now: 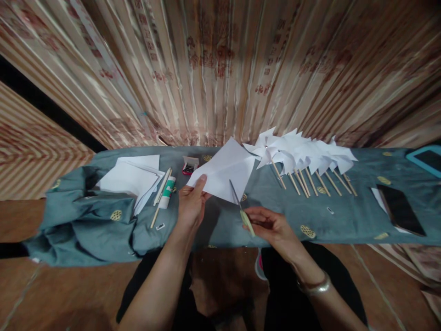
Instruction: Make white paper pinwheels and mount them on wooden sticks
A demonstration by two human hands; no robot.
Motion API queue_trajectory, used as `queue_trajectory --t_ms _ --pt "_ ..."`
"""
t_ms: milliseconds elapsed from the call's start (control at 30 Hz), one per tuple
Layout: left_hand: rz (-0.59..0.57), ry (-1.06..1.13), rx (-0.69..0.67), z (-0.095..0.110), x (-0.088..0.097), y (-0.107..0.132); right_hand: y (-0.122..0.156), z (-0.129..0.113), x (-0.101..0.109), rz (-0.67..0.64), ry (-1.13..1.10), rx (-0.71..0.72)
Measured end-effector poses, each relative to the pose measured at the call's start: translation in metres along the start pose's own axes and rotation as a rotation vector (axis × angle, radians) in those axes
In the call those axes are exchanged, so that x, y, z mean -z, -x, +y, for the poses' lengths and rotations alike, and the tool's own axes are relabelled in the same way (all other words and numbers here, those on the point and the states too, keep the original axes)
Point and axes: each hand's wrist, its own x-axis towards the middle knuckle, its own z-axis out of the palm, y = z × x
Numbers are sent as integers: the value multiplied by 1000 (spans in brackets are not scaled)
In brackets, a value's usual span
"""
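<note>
We are in what looks like a home, patterned curtains (220,69) hanging before us, worktop (275,225) draped in grey-green cloth (79,220), brown floor tiles (69,294) below.

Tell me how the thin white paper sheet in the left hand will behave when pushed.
The white paper sheet is probably light: the left hand pinches it at one end. It spreads past that grip without obvious drooping, suggesting slight stiffness. Being thin, it would likely bend if pushed at its free edge.
</note>
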Motion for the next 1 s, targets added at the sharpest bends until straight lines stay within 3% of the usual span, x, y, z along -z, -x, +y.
queue_trajectory --t_ms 167,333,500,633,833,1000 --pt "-1 38 -39 9 3 -7 -4 3 -3 -32 -72 -68" --pt "48 85 -94 28 5 -18 -5 -25 0 -3 -178 -112" --pt "103 121 -149 42 11 -25 -35 -44 -4 -15 -109 -36" --pt "96 127 -164 44 16 -30 -51 -30 -9 -133 -49 4" --pt "123 87 -128 39 16 -35 -39 -4 -10 -360 92 26" --pt "136 43 -94 29 14 -33 -41 0 -5 -341 118 -13"
